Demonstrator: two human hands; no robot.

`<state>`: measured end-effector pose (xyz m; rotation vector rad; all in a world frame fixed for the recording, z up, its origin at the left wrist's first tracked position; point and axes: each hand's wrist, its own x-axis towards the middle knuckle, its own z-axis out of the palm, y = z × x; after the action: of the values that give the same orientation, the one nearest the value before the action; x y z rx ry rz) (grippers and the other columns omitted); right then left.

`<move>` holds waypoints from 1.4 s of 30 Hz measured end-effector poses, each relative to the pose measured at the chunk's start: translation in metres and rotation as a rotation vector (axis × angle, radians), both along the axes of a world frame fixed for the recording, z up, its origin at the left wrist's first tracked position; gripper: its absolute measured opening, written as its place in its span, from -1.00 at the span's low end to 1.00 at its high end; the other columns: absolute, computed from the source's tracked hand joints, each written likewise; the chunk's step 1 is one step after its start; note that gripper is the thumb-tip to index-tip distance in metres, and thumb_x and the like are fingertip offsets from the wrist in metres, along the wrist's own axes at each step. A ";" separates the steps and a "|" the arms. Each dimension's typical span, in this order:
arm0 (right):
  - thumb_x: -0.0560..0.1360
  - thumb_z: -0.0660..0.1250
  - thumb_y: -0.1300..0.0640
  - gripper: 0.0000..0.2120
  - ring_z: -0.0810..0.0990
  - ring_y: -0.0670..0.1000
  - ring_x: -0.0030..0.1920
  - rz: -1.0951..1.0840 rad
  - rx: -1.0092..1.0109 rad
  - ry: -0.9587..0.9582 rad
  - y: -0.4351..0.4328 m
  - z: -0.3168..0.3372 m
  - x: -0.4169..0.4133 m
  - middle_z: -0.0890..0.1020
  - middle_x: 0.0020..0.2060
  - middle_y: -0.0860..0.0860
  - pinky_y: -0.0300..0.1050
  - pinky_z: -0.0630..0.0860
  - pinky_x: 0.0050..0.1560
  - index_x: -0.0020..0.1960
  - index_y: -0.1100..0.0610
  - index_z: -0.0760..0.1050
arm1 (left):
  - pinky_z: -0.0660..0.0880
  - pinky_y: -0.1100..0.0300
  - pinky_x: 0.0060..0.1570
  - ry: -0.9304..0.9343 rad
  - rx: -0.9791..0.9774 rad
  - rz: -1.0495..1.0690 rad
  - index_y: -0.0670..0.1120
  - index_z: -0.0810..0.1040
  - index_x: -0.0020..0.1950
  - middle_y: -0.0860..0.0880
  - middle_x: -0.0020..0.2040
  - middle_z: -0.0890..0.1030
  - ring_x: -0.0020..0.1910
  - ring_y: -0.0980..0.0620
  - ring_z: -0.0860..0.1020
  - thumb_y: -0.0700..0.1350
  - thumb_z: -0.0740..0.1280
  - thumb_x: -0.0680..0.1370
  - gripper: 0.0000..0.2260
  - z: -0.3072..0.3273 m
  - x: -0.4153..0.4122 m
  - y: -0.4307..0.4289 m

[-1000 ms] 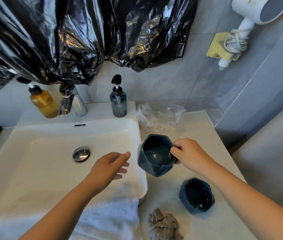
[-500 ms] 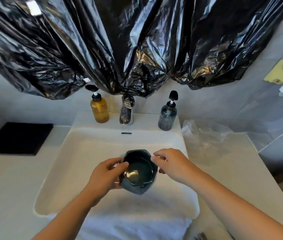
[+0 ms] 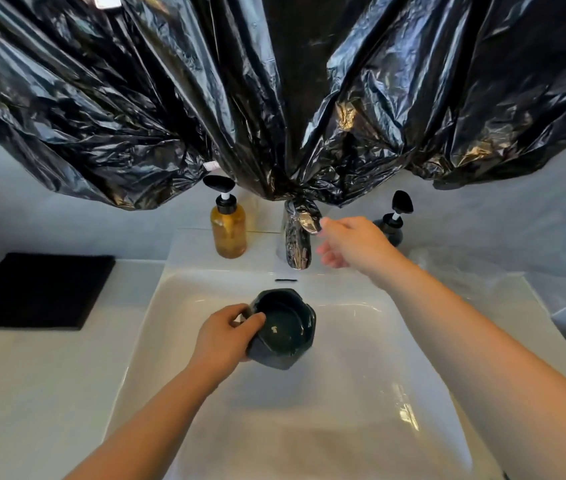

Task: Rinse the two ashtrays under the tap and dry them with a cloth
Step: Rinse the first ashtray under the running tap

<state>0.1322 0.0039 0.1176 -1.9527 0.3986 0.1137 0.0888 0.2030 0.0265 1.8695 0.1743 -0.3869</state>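
Ashtray (image 3: 286,336), faceted dark glaze, gripped by left fingers (image 3: 256,320); right fingers (image 3: 327,224) loose beside chrome tap (image 3: 296,244).

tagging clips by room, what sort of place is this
Probably a bathroom: a white sink with a tap, and an amber soap bottle beside the tap.

Crinkled black plastic sheeting (image 3: 274,98) is hanging across the wall. An amber pump bottle (image 3: 228,233) is standing upright beneath it, a darker pump bottle (image 3: 394,233) (half hidden) standing further right. A black mat (image 3: 35,289) is lying on the white counter (image 3: 32,393).
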 end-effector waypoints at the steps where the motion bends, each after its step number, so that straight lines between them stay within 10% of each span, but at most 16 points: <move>1: 0.64 0.16 0.06 -0.68 0.54 0.00 -0.36 -0.022 0.095 0.033 0.002 -0.001 0.003 0.61 -0.30 0.10 -0.18 0.52 -0.25 -0.01 0.29 0.54 | 0.63 -0.12 -0.12 0.011 -0.011 0.006 0.07 0.54 -0.21 -0.05 -0.14 0.64 -0.08 -0.14 0.63 -0.07 0.35 0.55 -0.86 -0.002 0.004 0.000; 23: 0.63 0.19 0.03 -0.68 0.53 -0.08 -0.40 -0.035 0.212 -0.062 -0.006 -0.017 -0.003 0.60 -0.37 0.01 -0.24 0.49 -0.32 -0.09 0.19 0.61 | 0.65 0.05 -0.22 0.045 -0.112 -0.068 0.05 0.53 -0.20 -0.11 -0.15 0.67 -0.09 -0.15 0.66 -0.10 0.31 0.58 -0.84 -0.029 0.023 -0.013; 35: 0.60 0.19 -0.10 -0.65 0.59 -0.05 -0.01 -0.053 0.016 0.145 -0.033 -0.133 -0.045 0.54 0.12 -0.01 -0.22 0.57 -0.11 0.28 0.07 0.40 | 0.61 0.22 -0.27 -0.029 -0.196 -0.081 0.01 0.52 0.16 -0.06 -0.03 0.67 -0.08 -0.01 0.67 -0.11 0.30 0.58 -0.84 -0.068 0.036 -0.029; 42: 0.59 0.04 -0.26 -0.56 0.67 0.05 -0.02 0.075 0.177 0.057 -0.019 -0.162 -0.027 0.58 0.16 0.05 -0.02 0.61 0.09 0.30 -0.03 0.40 | 0.63 -0.07 -0.05 -0.101 -0.317 -0.004 -0.09 0.56 0.17 -0.18 0.02 0.68 -0.04 -0.18 0.67 -0.13 0.30 0.59 -0.82 -0.087 0.052 -0.030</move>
<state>0.1052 -0.0147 -0.0443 -1.7931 0.3412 0.2456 0.1409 0.1730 -0.0604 1.5727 0.0377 -0.3030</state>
